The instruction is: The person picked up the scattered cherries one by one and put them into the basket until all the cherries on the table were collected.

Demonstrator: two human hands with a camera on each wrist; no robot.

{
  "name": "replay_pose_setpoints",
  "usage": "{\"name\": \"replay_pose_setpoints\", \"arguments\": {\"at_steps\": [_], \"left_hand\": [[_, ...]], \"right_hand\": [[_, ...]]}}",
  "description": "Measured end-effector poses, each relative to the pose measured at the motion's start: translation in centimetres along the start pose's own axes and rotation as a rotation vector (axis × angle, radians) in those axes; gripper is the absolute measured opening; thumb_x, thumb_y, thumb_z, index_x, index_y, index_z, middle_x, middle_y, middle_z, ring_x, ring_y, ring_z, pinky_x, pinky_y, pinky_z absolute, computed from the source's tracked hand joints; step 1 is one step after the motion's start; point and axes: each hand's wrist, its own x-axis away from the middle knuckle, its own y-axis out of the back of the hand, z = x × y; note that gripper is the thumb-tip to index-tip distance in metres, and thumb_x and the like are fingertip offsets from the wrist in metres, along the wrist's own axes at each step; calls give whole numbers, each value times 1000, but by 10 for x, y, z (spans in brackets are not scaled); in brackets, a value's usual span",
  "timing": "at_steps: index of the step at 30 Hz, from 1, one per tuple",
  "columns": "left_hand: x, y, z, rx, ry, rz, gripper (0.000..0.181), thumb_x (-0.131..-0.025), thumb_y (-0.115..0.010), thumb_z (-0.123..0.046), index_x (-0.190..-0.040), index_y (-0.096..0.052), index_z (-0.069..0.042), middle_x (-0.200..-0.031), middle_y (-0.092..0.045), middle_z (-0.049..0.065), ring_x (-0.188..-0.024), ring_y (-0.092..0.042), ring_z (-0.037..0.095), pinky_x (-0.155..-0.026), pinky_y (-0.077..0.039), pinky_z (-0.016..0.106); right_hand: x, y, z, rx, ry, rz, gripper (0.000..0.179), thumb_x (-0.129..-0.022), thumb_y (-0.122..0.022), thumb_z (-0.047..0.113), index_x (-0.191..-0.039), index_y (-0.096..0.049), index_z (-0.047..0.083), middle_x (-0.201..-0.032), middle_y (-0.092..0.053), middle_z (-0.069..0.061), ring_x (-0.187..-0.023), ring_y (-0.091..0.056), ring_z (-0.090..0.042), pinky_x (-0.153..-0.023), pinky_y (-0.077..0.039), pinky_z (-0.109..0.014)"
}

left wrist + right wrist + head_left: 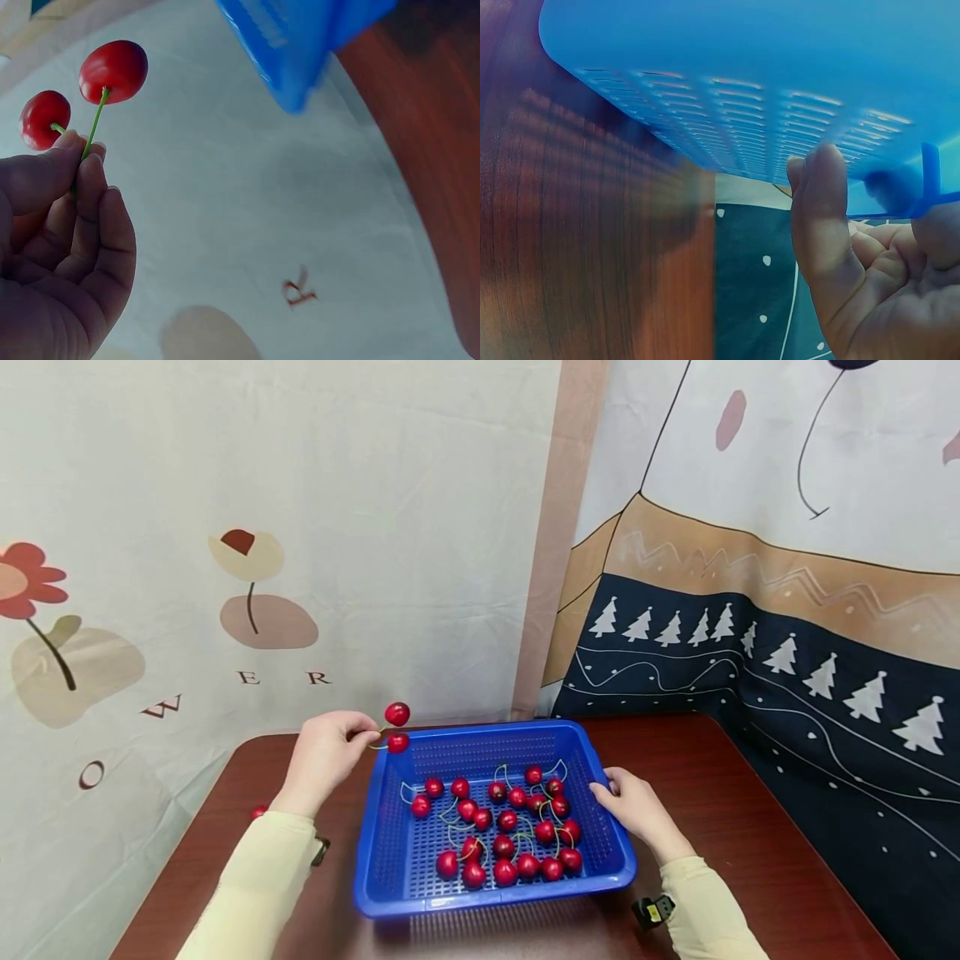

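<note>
My left hand (324, 758) pinches the green stems of two red cherries (397, 714) between thumb and fingertips, above the far left corner of a blue plastic basket (495, 904). In the left wrist view the pair of cherries (114, 72) hangs free of anything else, held by the stems. Several cherries (507, 820) with stems lie spread over the basket's perforated floor, mostly towards its middle and right. At the basket's right side my right hand (636, 806) grips the rim. The right wrist view has one finger (821, 202) against the slotted outer wall.
Beneath the basket is a dark reddish-brown wooden table (720, 860). Another cherry (258, 812) lies on it at the left, partly hidden by my left forearm. Printed cloth (420, 568) hangs behind the table and along its right side.
</note>
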Motion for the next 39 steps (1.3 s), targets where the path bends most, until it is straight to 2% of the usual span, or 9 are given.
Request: {"name": "replay_pose_setpoints", "arguments": {"at_steps": [7, 14, 21, 29, 34, 39], "left_hand": [[-8, -9, -27, 35, -61, 64, 4, -88, -74, -9, -86, -76, -7, -86, -72, 4, -76, -63, 21, -69, -53, 41], [-11, -26, -40, 71, -76, 114, 3, -85, -77, -7, -83, -76, -9, -81, -71, 1, -71, -62, 17, -67, -53, 38], [-10, -45, -44, 97, -12, 232, 5, -86, -77, -8, -82, -75, -11, -80, -69, -1, -68, -58, 14, -68, -54, 35], [-10, -65, -42, 14, 90, 366, 10, -85, -77, -7, -77, -72, -11, -80, -68, 1, -72, -60, 17, -74, -56, 39], [-8, -75, -37, -23, 143, 430, 14, -84, -76, -4, -73, -70, -10, -76, -66, 1, -68, -57, 17, -68, -55, 37], [-5, -84, -30, -86, 153, 456, 19, -83, -75, -1, -67, -66, -9, -67, -61, 0, -61, -54, 16, -62, -53, 34]], "right_hand": [[0, 0, 0, -12, -5, -2, 43, -98, -63, 21, -127, -53, -9, -91, -66, -13, -69, -68, -18, -63, -60, -38], [-1, -1, -2, 5, 4, -1, 42, -98, -63, 21, -126, -54, -9, -90, -66, -13, -70, -67, -18, -63, -60, -39], [-1, 0, -2, 4, 4, -4, 41, -98, -63, 21, -126, -54, -8, -88, -66, -12, -68, -67, -18, -63, -60, -38], [-2, 0, -2, 4, 10, -6, 41, -97, -63, 20, -125, -54, -9, -88, -66, -12, -68, -67, -18, -63, -60, -38], [-2, -1, -2, 4, 5, -1, 42, -98, -63, 21, -126, -54, -9, -89, -66, -12, -69, -67, -18, -63, -60, -38], [-1, -1, -2, -2, 1, 1, 44, -98, -62, 23, -127, -53, -9, -92, -67, -13, -70, -68, -18, -63, -60, -39]]}}
